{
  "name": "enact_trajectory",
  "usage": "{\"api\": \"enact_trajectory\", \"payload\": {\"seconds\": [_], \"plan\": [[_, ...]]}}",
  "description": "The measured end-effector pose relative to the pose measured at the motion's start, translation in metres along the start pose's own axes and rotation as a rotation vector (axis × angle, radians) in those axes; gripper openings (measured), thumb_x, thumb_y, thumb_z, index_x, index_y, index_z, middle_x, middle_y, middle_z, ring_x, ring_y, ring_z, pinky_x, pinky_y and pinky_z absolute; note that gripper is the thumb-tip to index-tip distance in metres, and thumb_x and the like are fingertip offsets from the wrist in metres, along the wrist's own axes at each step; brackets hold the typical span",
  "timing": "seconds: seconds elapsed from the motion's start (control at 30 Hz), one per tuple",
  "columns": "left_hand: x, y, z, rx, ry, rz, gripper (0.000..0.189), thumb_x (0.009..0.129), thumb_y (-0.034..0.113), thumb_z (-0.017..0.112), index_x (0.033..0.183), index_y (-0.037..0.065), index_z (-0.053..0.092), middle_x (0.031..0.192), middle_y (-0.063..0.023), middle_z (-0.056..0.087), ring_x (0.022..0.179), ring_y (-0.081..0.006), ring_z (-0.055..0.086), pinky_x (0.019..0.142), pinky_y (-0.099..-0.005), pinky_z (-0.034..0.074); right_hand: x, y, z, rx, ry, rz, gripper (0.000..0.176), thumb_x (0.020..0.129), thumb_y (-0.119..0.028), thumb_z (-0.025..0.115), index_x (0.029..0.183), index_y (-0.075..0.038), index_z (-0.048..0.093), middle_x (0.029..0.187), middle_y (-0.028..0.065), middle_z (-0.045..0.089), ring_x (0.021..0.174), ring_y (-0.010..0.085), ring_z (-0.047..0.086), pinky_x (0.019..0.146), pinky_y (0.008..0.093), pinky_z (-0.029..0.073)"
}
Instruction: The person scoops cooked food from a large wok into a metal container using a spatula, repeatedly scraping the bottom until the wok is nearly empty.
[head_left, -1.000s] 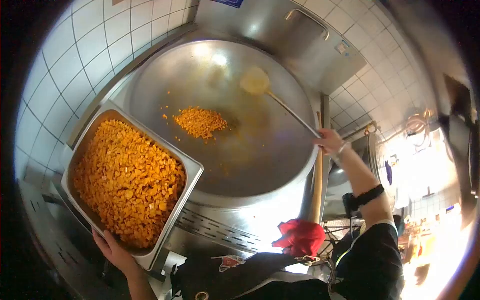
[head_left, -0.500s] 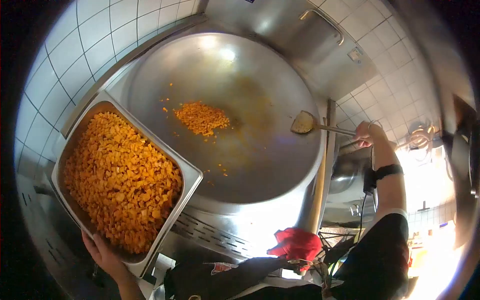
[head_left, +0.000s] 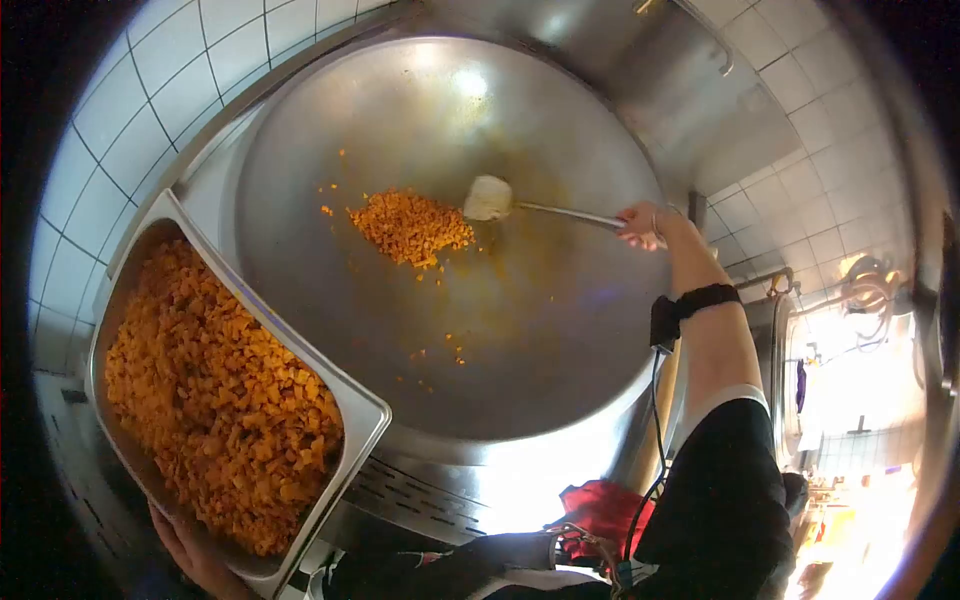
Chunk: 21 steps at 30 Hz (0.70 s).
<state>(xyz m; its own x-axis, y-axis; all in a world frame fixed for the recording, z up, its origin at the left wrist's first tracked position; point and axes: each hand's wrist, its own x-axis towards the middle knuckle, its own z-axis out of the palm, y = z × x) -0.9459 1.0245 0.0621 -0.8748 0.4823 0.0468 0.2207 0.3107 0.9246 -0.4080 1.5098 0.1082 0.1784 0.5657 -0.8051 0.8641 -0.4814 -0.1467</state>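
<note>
My left hand (head_left: 192,553) grips the near edge of a steel tray (head_left: 360,415) heaped with orange diced food (head_left: 205,395). The tray's far corner rests on the rim of a very large steel wok (head_left: 560,330). My right hand (head_left: 645,225) holds the long handle of a ladle (head_left: 490,198), reaching over the wok. The ladle's bowl sits just right of a small pile of orange cubes (head_left: 410,225) in the middle of the wok. A few loose cubes lie scattered lower in the wok.
White tiled walls surround the wok on the left and right. A raised steel lid (head_left: 690,80) stands behind the wok. A red cloth (head_left: 600,505) hangs at my waist, near the vented steel front (head_left: 430,495) of the cooker. Bright light glares at the right.
My right hand swung the ladle from the wok's right rim inward to the pile of cubes. The tray has shifted lower and to the left in view.
</note>
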Motion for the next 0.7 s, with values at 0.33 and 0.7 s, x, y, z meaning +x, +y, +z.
{"api": "enact_trajectory", "payload": {"seconds": [0.33,0.7], "plan": [[-0.001,0.013,0.005,-0.290,-0.078,-0.089,0.048,0.087,0.022,0.041,0.127,0.000,0.026,0.125,-0.0153,0.035,0.112,-0.0244,0.038,0.093,-0.0350,0.031,-0.151,-0.030,-0.015,-0.637,0.242,-0.075,0.014,0.068,-0.017,0.057,0.079,-0.009,0.059,0.056,-0.0009,0.049,0.048,0.0106,0.046,0.043,0.0243,0.041],[-0.006,0.020,0.014,-0.469,-0.111,-0.085,0.043,0.090,0.016,0.035,0.127,-0.001,0.021,0.122,-0.0168,0.037,0.112,-0.0250,0.039,0.090,-0.0345,0.034,-0.233,0.008,-0.006,-0.755,0.208,0.339,0.016,0.064,-0.019,0.061,0.076,-0.008,0.063,0.057,0.0018,0.058,0.050,0.0120,0.058,0.047,0.0232,0.047]]}}
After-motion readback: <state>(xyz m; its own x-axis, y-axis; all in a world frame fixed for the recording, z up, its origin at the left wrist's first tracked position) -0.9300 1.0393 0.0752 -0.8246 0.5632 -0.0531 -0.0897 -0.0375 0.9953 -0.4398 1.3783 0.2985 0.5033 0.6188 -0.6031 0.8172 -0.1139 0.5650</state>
